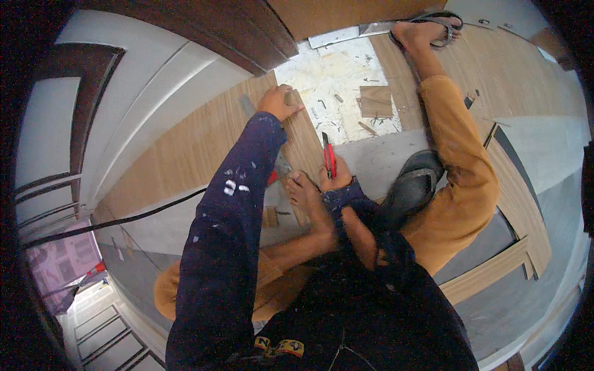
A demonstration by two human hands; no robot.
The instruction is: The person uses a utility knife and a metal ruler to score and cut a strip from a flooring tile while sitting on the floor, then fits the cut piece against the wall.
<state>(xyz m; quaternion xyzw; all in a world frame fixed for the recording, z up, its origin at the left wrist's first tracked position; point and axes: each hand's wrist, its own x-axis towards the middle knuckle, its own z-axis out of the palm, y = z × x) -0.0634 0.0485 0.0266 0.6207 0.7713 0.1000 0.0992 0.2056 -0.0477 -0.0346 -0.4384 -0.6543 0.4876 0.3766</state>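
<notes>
My left hand (279,102) is closed on the far end of a narrow wood-look floor plank (306,139), thumb and fingers curled at its edge. My bare left foot (304,190) rests by the plank's near part. Just right of the plank, my right hand (336,174) grips a red utility knife (330,156), its dark blade end pointing away from me. Past the plank, an unplanked whitish patch of floor (337,65) shows small scraps and a square wood-look offcut (375,101).
Laid planks (161,145) cover the floor on the left. A black cable (148,214) crosses there. Loose plank strips (495,269) lie at right. My sandal (411,185) stands near my right hand. A white wall (148,55) and a brown door frame (247,31) bound the far left.
</notes>
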